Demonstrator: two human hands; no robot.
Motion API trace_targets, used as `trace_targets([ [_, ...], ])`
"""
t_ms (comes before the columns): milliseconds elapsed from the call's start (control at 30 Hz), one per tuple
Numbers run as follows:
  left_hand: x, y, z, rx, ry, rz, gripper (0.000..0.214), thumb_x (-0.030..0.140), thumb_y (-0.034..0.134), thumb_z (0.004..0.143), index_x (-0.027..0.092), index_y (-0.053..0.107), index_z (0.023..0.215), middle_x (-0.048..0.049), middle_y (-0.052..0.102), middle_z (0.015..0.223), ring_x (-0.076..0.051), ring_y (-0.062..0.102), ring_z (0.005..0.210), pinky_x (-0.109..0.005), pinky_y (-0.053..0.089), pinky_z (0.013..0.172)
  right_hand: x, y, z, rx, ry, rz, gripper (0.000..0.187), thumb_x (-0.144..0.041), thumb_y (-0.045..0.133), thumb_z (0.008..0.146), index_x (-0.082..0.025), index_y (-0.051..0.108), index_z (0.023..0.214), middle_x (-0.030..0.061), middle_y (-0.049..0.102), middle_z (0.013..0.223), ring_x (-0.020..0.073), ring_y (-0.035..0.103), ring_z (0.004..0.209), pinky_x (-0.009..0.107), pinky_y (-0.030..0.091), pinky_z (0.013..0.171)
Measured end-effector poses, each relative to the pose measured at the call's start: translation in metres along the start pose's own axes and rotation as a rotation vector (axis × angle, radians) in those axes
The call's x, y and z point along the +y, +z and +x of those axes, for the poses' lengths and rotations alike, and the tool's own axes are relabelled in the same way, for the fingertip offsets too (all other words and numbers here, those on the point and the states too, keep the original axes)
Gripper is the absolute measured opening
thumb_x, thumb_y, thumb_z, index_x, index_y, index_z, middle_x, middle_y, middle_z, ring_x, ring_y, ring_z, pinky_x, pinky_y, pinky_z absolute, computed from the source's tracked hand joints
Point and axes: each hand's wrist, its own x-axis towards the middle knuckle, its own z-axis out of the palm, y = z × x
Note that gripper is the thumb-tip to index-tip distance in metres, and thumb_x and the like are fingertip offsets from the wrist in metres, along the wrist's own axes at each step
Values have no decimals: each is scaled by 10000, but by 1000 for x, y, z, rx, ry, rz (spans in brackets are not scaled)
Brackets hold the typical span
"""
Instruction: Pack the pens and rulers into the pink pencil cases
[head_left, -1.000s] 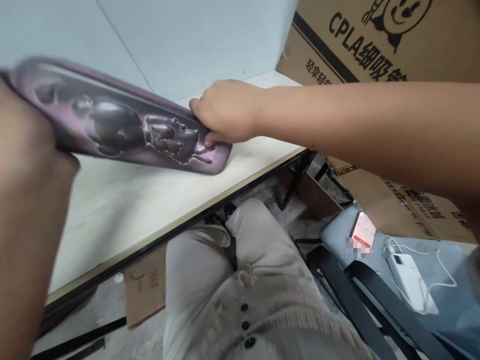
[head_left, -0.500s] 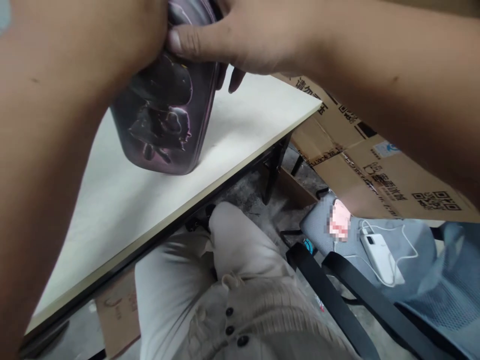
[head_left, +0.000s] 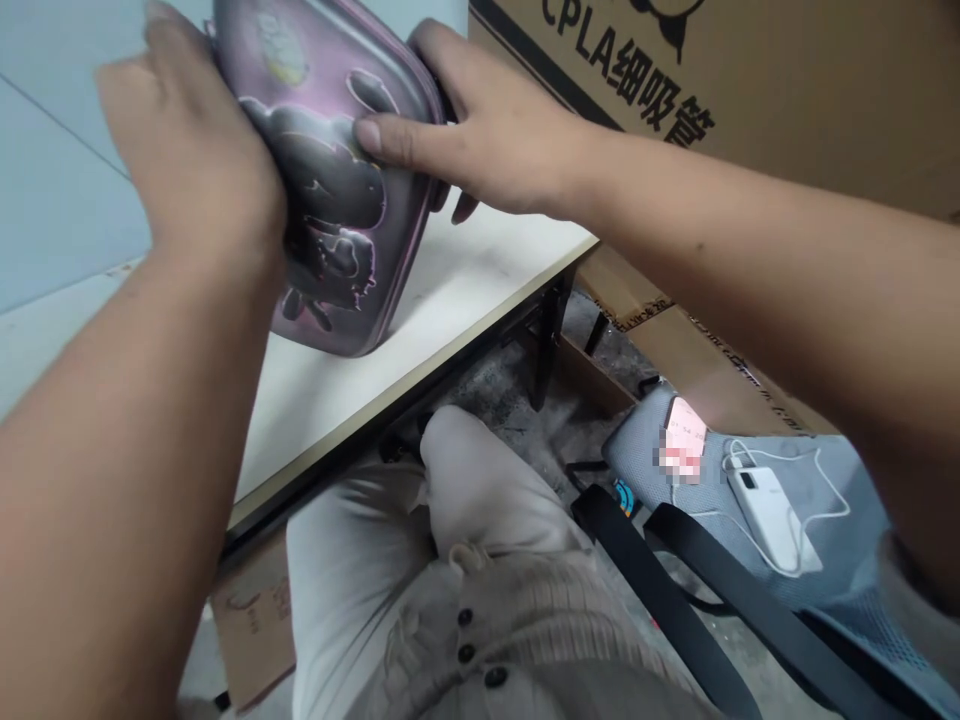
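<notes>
A purple-pink hard-shell pencil case (head_left: 330,190) with raised cartoon figures stands tilted, its lower end near or on the white tabletop (head_left: 307,410). My right hand (head_left: 480,130) grips its right side, thumb across the front and fingers behind the edge. At the left edge is my left hand (head_left: 202,150), its back towards me and its fingers bent up by the case's upper left rim. Those fingertips are blurred and partly hidden, so their exact hold on the rim does not show.
A large printed cardboard box (head_left: 720,60) stands behind the table, with another carton lower right. A grey mesh chair (head_left: 705,550) with black armrests holds a white power bank (head_left: 772,515), its cable and a pink phone-like item (head_left: 684,435). A pale blue wall (head_left: 60,180) is at left.
My left hand has moved from in front of the case to its left edge, uncovering more of the front. The view has tilted up, showing the wall and large box.
</notes>
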Motion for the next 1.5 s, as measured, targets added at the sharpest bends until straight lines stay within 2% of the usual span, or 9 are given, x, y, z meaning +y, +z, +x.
trace_targets([
  [167,-30,-3,-41,-172,174,174,523,563,189,882,185,478,1100,-35,612,1021,-201,566,968,-354,426,850,13,19,-21,115,205,219,413,-494,501,799,-137,415,989,79,581,941,128,595,734,248,558,504],
  [367,-76,-19,-70,-364,-15,228,532,533,148,885,216,407,1225,-89,611,1105,-242,565,1036,-340,426,836,25,86,-24,142,475,546,296,-451,504,819,-173,495,920,38,620,822,105,607,661,251,558,591],
  [633,-129,-123,-104,-471,-237,517,627,589,115,847,174,413,1212,-152,644,1015,-313,600,953,-390,438,756,-26,204,7,-175,641,690,230,-329,485,855,-114,543,797,45,623,673,106,611,553,274,577,567],
  [900,-200,-248,-149,-432,-475,700,621,576,119,848,146,442,1159,-182,577,1098,-313,563,1027,-384,422,807,-113,323,31,-520,532,655,173,-276,498,851,-104,512,845,33,608,613,134,627,524,307,582,548],
  [1067,-218,-289,-160,-456,-550,839,643,581,153,839,134,468,1176,-205,536,1134,-329,571,1000,-407,426,800,-137,366,36,-610,482,628,188,-284,539,824,-113,479,874,39,605,647,136,621,507,315,579,538],
  [1233,-215,-303,-144,-366,-458,990,612,570,220,832,136,552,1109,-181,556,1091,-322,590,938,-398,439,775,-134,383,57,-563,344,360,360,-365,559,785,-106,441,1006,136,608,888,184,640,636,373,559,591],
  [1367,-237,-331,-114,-147,-439,1059,619,585,210,828,155,569,1092,-177,581,1081,-323,558,1008,-407,437,803,-138,378,70,-383,-12,-82,418,-397,532,778,-111,486,1078,191,516,1106,255,585,925,422,478,817],
  [1433,-260,-349,-101,-96,-525,1072,663,630,281,785,123,553,1115,-211,571,1114,-348,542,1035,-428,437,806,-145,375,71,-371,-210,-182,409,-393,488,802,-120,510,1105,177,509,1130,277,519,1039,417,431,880],
  [1500,-285,-363,-93,-222,-728,970,748,714,378,687,85,595,1029,-236,608,1047,-365,572,978,-424,451,779,-154,376,68,-420,-367,-222,431,-417,461,816,-130,523,1130,161,524,1141,291,468,1098,428,403,902],
])
